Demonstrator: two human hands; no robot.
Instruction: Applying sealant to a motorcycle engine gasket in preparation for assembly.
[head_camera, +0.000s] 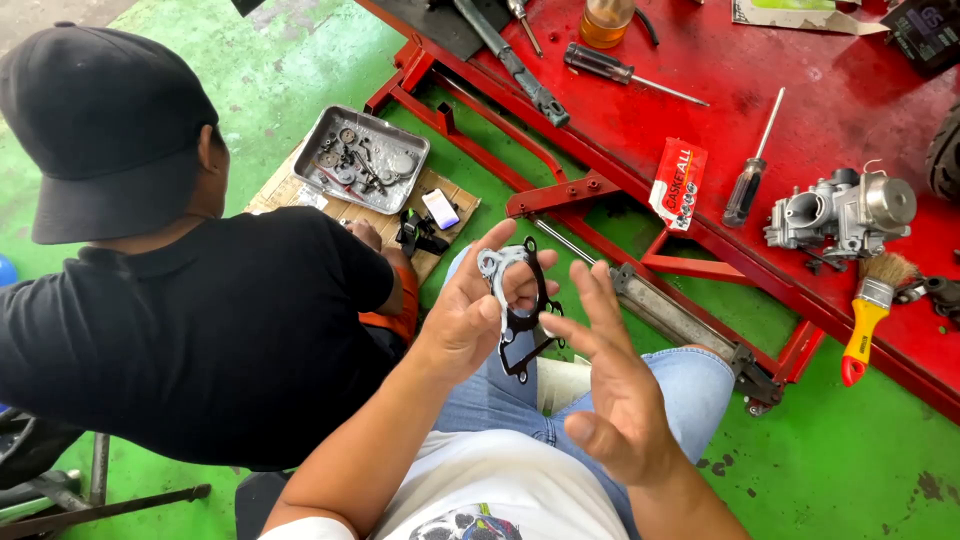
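Left hand (470, 315) pinches a black gasket (525, 310), right hand (615, 385) spread open; metal tray (322, 135) holds seemingly small parts.

The left hand (468, 318) holds a thin black gasket (525, 305) between its thumb and fingers, with a small silver metal piece (497, 268) pressed on top by the fingertips. The right hand (615, 385) is flat and spread wide, and its fingertips touch the gasket's edge. Past the fingers lies a red work stand (800, 110) with a carburetor (840, 212), a yellow brush (868, 315) and a screwdriver (752, 165). Left of the fingers, a person in a black cap (95, 130) bends over a metal tray (362, 158).
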